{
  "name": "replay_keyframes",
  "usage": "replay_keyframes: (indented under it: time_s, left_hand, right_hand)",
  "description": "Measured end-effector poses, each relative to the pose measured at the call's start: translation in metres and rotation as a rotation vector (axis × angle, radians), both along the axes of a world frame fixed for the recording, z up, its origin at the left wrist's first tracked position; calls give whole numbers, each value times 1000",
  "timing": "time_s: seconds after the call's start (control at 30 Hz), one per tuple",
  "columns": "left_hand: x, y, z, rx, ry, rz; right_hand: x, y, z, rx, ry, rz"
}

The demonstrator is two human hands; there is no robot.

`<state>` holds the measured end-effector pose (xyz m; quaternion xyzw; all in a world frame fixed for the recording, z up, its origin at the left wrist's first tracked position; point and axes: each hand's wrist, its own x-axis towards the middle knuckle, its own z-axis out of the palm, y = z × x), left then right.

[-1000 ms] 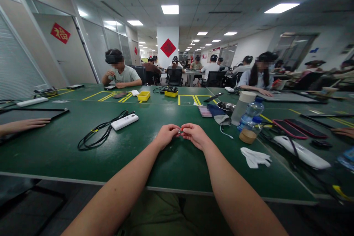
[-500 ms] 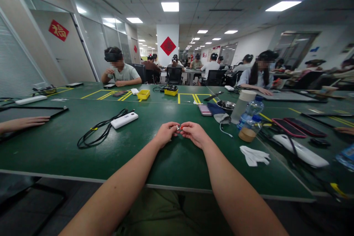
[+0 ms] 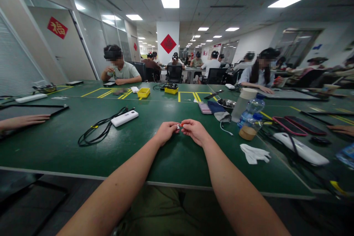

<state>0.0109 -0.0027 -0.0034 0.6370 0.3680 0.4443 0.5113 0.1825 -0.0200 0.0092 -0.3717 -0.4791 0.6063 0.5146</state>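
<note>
Hands [image 3: 165,133] [image 3: 195,132] pinched, silvery pc [image 3: 178,127], prob. orange pc [image 3: 181,125]

Counted two own hands [image 3: 166,133] [image 3: 194,131], two yellow boxes [image 3: 143,95] [image 3: 171,91], two pink-edged phones [image 3: 289,125] [image 3: 305,125]. Tallied two blue-capped bottles [image 3: 256,106] [image 3: 248,131], one metal bowl [image 3: 230,108], one pale tumbler [image 3: 243,106], three red diamond signs [image 3: 57,28] [image 3: 168,44] [image 3: 135,46].

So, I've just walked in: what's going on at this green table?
The person's left hand pinches a small silvery piece, and the right hand a small orange piece, close together over the green table. Both are too small to identify. A white device lies to the left, a crumpled white cloth to the right.
</note>
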Motion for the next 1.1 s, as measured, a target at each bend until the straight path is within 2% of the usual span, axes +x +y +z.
replay_keyframes:
  time_s: [0.13, 0.43, 0.73, 1.1]
  left_hand:
    - [0, -2, 3, -23, -22, -20]
    - [-2, -9, 11, 51, 107, 23]
    - [-3, -6, 7, 76, 136, 61]
    - [-3, -9, 11, 70, 151, 45]
  right_hand:
    - [1, 2, -3, -3, -18, 3]
    - [0, 3, -3, 13, -22, 6]
    - [0, 1, -1, 8, -10, 9]
    - [-1, -2, 2, 6, -43, 10]
